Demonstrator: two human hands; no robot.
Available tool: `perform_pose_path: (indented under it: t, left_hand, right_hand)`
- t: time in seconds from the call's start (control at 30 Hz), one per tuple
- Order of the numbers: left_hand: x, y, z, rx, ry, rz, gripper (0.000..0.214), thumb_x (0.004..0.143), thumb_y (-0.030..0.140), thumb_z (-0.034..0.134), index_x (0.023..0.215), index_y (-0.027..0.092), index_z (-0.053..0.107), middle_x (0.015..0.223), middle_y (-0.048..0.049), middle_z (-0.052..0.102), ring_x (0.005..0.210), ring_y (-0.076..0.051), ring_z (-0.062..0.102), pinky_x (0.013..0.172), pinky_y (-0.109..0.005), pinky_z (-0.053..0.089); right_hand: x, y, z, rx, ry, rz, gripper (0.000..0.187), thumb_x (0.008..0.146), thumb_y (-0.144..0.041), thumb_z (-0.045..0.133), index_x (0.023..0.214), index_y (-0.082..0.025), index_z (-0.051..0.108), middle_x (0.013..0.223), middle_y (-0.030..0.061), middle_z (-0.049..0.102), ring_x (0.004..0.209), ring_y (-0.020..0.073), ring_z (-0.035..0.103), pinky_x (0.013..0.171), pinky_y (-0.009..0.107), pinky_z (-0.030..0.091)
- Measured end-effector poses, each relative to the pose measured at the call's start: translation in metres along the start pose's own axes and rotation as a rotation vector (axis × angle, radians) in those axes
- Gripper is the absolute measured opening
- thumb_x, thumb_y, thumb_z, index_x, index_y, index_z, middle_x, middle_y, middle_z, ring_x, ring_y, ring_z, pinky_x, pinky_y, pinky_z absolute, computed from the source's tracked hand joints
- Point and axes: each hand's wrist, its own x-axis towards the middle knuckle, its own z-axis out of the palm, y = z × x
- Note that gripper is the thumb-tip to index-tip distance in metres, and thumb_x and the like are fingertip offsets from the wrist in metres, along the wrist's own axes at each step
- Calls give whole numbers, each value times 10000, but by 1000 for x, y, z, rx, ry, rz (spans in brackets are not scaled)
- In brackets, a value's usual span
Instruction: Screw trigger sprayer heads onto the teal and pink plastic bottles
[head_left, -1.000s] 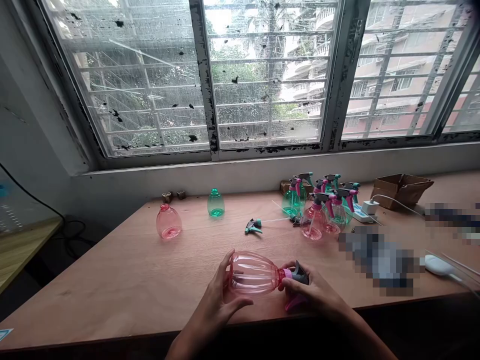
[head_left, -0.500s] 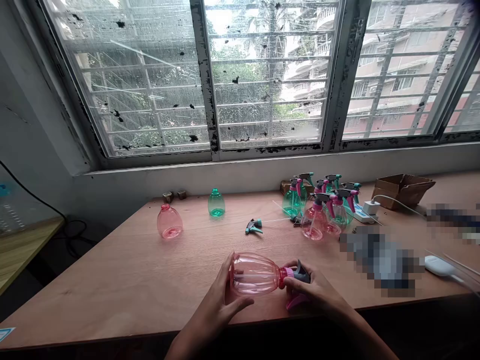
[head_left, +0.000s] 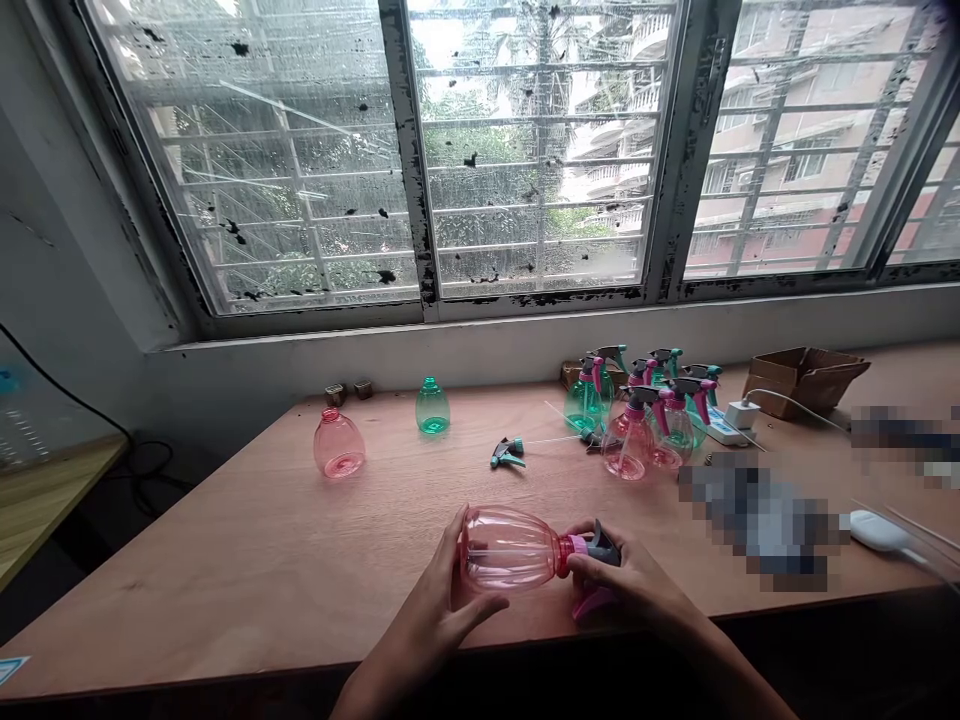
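Observation:
A pink see-through spray bottle lies on its side just above the wooden table, near the front edge. My left hand is closed round its rounded base. My right hand grips the grey and pink trigger head at the bottle's neck, its fingers wrapped round the collar. The trigger lever points down toward me.
A pink bottle without a head and a green one stand at the back left. A loose teal spray head lies mid-table. Several finished bottles cluster at the back right by a power strip and cardboard box.
The bottle and both hands have barely shifted, a touch to the right; the grips are the same.

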Motion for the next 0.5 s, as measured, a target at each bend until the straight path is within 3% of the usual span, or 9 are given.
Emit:
perform_pose_path:
  t: [0.5]
  left_hand:
    - [-2, 4, -1, 5, -19, -17, 884, 851, 333, 699, 1549, 246, 165, 1601, -100, 289, 1434, -312, 340, 1197, -464, 282]
  right_hand:
    - [1, 3, -1, 13, 14, -4, 396, 756, -461, 815, 952, -147, 675, 692, 16, 728, 595, 166, 636, 573, 278, 499]
